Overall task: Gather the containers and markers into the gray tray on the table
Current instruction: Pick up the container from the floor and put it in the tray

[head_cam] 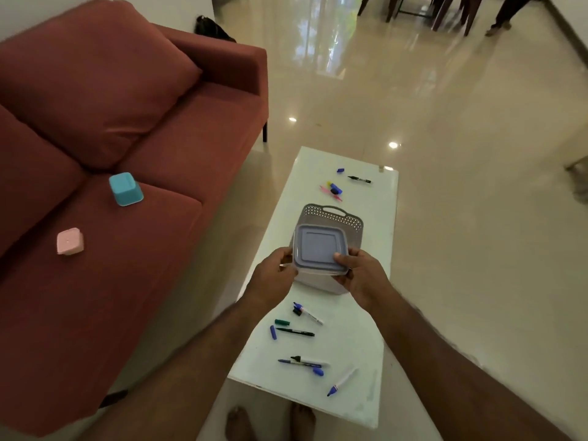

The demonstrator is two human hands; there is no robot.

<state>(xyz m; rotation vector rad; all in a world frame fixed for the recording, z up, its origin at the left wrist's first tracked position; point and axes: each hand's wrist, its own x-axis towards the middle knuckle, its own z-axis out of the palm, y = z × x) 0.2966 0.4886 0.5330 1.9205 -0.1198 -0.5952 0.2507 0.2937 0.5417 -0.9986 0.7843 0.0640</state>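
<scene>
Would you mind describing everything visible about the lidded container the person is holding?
The container is square with rounded corners, topped by a bluish-gray lid with a raised rim and recessed square panel; its body looks like translucent plastic. The lid is on. It is held roughly level above the gray tray, hiding most of it. The left hand grips its left edge, and the right hand grips its near right corner, thumb on the lid.

Bare forearms, bare feet, sleeveless.

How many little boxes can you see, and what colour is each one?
Gray-blue box: 1
Teal box, on the sofa: 1
Pink box, on the sofa: 1
Total: 3
</scene>
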